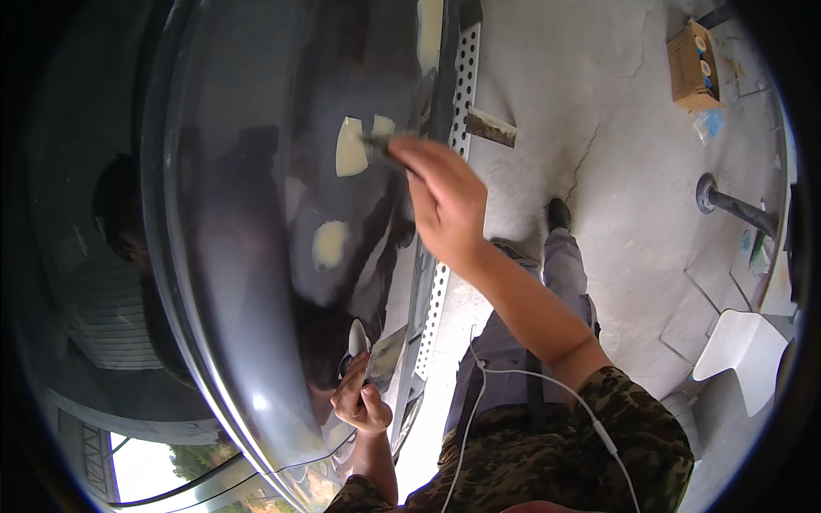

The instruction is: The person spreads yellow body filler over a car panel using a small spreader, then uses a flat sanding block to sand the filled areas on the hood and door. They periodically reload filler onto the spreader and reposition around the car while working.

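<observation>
At the far left there is a dark glossy car window [94, 282], in which some reflections are visible. Next to it, a shiny trim strip [182, 282] runs in a curve, and then comes the dark car panel [248, 171]. On this panel are several pale yellow patches: a rounded patch [330, 244] with blurry edges, above it a long patch [350, 150] with sharper edges, and just to the right of that a smaller patch [383, 126].

Lower down, the left hand [363, 406] is near the panel; its grip is closed on a flat plate [389, 355], which carries yellowish smears. Higher up, a dark tool [380, 143] is between the long patch and the smaller patch. It is blurred, and I cannot tell if it touches the surface. The right hand [447, 201] has its grip closed on this tool.

More to the right, a white perforated strip [467, 73] goes along the panel's lower side. On the grey floor [590, 68] stands an open carton [688, 68] and, nearer to the person, a white chair [741, 352].
</observation>
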Demonstrator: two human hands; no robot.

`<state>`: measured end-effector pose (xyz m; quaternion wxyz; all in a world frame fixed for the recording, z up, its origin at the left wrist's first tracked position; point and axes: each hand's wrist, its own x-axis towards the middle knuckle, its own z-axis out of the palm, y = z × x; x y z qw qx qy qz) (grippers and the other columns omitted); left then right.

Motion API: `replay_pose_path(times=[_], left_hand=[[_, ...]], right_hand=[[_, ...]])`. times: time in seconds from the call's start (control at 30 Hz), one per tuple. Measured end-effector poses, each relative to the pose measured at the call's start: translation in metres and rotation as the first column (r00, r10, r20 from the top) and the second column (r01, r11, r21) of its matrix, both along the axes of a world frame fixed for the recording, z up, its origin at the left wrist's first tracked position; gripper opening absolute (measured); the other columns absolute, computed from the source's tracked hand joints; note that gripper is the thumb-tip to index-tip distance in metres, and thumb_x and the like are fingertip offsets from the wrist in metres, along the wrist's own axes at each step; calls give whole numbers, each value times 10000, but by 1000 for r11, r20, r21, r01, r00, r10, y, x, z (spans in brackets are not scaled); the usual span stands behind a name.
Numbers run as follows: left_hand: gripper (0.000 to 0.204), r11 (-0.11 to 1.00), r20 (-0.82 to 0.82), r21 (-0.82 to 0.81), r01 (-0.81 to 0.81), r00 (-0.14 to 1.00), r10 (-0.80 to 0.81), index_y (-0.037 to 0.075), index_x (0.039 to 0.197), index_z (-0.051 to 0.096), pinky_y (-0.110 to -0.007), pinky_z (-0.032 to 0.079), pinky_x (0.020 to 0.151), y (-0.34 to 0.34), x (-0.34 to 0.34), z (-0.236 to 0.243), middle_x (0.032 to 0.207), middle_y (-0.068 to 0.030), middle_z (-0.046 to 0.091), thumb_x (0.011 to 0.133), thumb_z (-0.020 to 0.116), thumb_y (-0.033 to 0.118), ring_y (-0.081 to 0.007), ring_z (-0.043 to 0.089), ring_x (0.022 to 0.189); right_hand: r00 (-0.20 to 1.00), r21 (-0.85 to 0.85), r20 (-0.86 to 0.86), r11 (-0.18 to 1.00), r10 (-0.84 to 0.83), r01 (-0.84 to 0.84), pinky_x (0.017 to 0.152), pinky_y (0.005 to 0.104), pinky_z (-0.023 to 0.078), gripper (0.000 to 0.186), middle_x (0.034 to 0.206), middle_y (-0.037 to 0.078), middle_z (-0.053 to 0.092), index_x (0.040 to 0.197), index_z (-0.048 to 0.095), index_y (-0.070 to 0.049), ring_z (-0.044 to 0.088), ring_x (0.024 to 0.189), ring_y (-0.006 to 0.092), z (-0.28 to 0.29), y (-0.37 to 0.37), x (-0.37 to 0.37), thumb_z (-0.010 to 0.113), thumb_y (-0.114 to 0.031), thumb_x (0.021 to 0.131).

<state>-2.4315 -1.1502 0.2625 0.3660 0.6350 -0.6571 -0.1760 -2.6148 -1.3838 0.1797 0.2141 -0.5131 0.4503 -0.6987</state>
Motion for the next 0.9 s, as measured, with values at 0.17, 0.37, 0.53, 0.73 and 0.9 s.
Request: replay_pose_path(times=[0.17, 0.37, 0.53, 0.73, 0.9], left_hand=[[437, 999, 75, -33, -11, 997, 14, -101, 1126, 675, -407, 572, 799, 1, 4, -2, 964, -243, 737, 1014, 540, 300, -337, 736, 878], [434, 998, 35, -60, -7, 999, 9, -85, 1115, 672, -405, 566, 815, 3, 6, -7, 982, -253, 726, 1023, 535, 316, -343, 725, 898], [422, 1000, 56, -26, -15, 998, 16, -116, 1095, 644, -454, 566, 885, 10, 8, -4, 998, -299, 713, 1018, 566, 292, -400, 720, 976], [367, 999, 350, -47, 26, 937, -8, -25, 1168, 641, -401, 508, 723, 12, 15, -6, 986, -199, 701, 1040, 519, 296, -316, 661, 810], [381, 999, 143, -32, -15, 990, 19, -21, 1139, 663, -384, 497, 711, 9, 10, -6, 976, -180, 704, 1036, 518, 315, -295, 654, 789]], right_hand=[[1000, -5, -13, 1000, -3, 3, 834, 402, 550, 407, 1094, 106, 693, 1140, 677, -55, 667, 988, 327, 2, -29, 9, 629, 118, 774], [994, -118, -98, 991, 56, -67, 884, 410, 557, 414, 1129, 117, 693, 1126, 699, -26, 671, 1077, 307, -2, 11, 25, 655, 98, 733], [999, -99, -34, 994, 35, -38, 865, 364, 576, 434, 1152, 165, 695, 1150, 700, -4, 694, 1035, 322, -13, 11, 3, 629, 146, 750], [997, 38, 71, 999, 23, -26, 871, 336, 562, 440, 1179, 156, 686, 1185, 692, -14, 688, 1048, 303, -30, -25, 10, 638, 155, 782], [999, 20, 26, 1000, 20, -21, 949, 404, 559, 574, 1242, 106, 655, 1233, 677, -70, 631, 1178, 307, -40, 5, 38, 647, 158, 708]])
